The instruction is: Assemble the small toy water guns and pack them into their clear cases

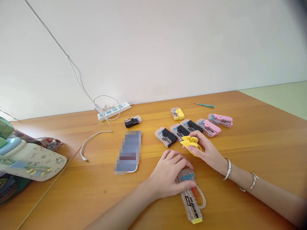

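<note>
My left hand (171,174) is closed over the top end of a clear plastic water gun (190,204), which lies on the wooden table. The gun shows a blue part inside, a red trigger, a yellow end and "WATER GUN MINI" lettering. In my right hand (207,151), thumb and fingers pinch a yellow plastic casing (192,143), held just above the table. Beyond it lie folded mini water guns: a black one (166,136) at the left of the row, more black ones, and two pink ones (209,127). A yellow folded one (177,113) lies farther back.
A blurred phone (129,153) lies left of my hands. Behind it are a single black water gun (133,121) and a white power strip (115,111) with cables. A screwdriver (205,105) lies at the back. A cream bottle (35,161) stands out at the left edge.
</note>
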Demonstrator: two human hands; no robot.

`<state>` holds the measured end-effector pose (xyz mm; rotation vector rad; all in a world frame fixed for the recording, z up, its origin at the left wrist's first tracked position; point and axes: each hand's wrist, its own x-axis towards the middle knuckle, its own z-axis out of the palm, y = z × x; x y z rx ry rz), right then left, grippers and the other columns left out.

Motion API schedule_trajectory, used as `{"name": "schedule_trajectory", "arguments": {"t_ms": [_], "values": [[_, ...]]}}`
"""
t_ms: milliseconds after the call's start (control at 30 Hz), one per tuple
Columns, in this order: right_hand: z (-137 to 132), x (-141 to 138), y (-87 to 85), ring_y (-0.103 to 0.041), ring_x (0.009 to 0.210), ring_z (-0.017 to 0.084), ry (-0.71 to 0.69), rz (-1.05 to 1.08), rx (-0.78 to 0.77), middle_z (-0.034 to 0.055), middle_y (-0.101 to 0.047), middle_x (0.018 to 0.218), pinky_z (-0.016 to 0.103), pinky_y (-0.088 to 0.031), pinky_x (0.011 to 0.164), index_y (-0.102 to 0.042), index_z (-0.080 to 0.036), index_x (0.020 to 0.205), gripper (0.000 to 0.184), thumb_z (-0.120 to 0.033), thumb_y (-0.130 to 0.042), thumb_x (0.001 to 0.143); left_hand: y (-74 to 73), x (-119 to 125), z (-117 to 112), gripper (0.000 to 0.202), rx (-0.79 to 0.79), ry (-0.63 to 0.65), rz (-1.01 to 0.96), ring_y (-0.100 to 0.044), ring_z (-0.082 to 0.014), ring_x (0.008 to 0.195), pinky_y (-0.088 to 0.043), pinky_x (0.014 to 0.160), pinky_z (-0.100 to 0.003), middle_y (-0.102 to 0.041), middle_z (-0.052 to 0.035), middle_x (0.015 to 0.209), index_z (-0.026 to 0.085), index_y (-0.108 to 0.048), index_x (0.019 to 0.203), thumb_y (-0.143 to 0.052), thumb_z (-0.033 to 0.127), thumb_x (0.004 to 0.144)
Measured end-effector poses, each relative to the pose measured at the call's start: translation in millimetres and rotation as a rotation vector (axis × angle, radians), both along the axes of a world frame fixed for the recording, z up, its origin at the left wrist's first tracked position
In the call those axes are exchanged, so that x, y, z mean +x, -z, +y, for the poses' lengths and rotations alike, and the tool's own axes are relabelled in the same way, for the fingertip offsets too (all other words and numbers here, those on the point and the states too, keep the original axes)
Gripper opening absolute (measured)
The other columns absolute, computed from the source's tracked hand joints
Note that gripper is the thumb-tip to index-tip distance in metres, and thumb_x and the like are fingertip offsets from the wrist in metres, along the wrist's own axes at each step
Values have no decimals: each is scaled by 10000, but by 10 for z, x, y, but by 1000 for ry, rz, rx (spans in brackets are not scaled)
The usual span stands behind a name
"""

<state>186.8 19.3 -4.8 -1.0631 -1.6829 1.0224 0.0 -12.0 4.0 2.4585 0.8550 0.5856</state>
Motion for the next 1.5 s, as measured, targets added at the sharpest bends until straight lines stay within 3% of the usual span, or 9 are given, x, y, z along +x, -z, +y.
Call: {"name": "schedule_trajectory", "arguments": {"t_ms": [100, 200, 400, 567, 767, 967, 1100, 1200, 1500], "values": [[0, -2, 2, -578, 824, 182, -8, -13, 5, 6, -519, 890, 317, -490, 733, -416, -233, 959, 214, -363, -537, 841, 10, 3, -15, 413, 35, 10, 11, -493, -239, 1066, -310, 980, -381, -609, -45, 1123, 241, -597, 999, -683, 506, 695], [2, -4, -3, -549, 817, 170, 7, -42, 44, -1, -497, 871, 292, -489, 720, -424, -232, 937, 205, -343, -557, 827, 14, 8, -10, 352, 33, -22, 2, -477, -246, 1093, -312, 985, -387, -597, -49, 1145, 245, -604, 983, -673, 462, 715], [-9, -10, -20, -505, 745, 142, 13, -40, 97, -19, -429, 829, 261, -468, 654, -386, -240, 887, 235, -283, -591, 780, 5, 13, 28, 293, -37, 2, -32, -543, -211, 950, -354, 924, -347, -655, -17, 959, 258, -600, 980, -668, 428, 751], [-34, -21, -44, -465, 664, 119, 12, 19, 47, -42, -401, 783, 243, -451, 587, -353, -250, 839, 293, -262, -627, 735, 15, 6, 21, 281, -229, -45, -165, -588, -181, 807, -436, 774, -294, -663, -7, 899, 246, -560, 959, -662, 418, 760], [-22, -28, -34, -540, 780, 145, -41, 21, -9, -12, -481, 874, 272, -498, 675, -399, -248, 928, 295, -301, -627, 749, 23, 8, 29, 317, -458, -211, -362, -555, -131, 686, -435, 570, -216, -605, -11, 865, 219, -498, 999, -662, 355, 765], [-39, -26, -67, -577, 881, 191, -123, 12, -53, 33, -566, 945, 337, -513, 770, -421, -255, 1112, 346, -418, -536, 829, 40, 4, 71, 234, -555, -217, -633, -575, -152, 804, -502, 688, -259, -579, -36, 897, 216, -462, 1016, -555, 345, 844], [-70, -34, -114, -554, 981, 207, -161, 2, -127, 56, -559, 1021, 353, -493, 831, -454, -259, 1126, 354, -515, -359, 901, 21, 2, 88, 213, -543, -269, -687, -600, -138, 763, -513, 716, -269, -588, -49, 980, 202, -492, 980, -534, 368, 855], [-71, -47, -90, -531, 1021, 209, -207, 0, -103, 51, -552, 1031, 361, -463, 882, -476, -250, 1103, 337, -506, -409, 894, 11, -3, 100, 208, -511, -310, -699, -613, -133, 728, -516, 710, -262, -609, -34, 931, 198, -513, 987, -534, 358, 854], [-80, -65, 11, -456, 620, 107, -309, 66, -203, -57, -457, 715, 221, -407, 550, -395, -225, 888, 413, -439, -701, 711, 11, -5, 108, 199, -489, -368, -717, -621, -139, 684, -508, 674, -262, -615, -14, 846, 196, -543, 972, -591, 304, 811]]}}
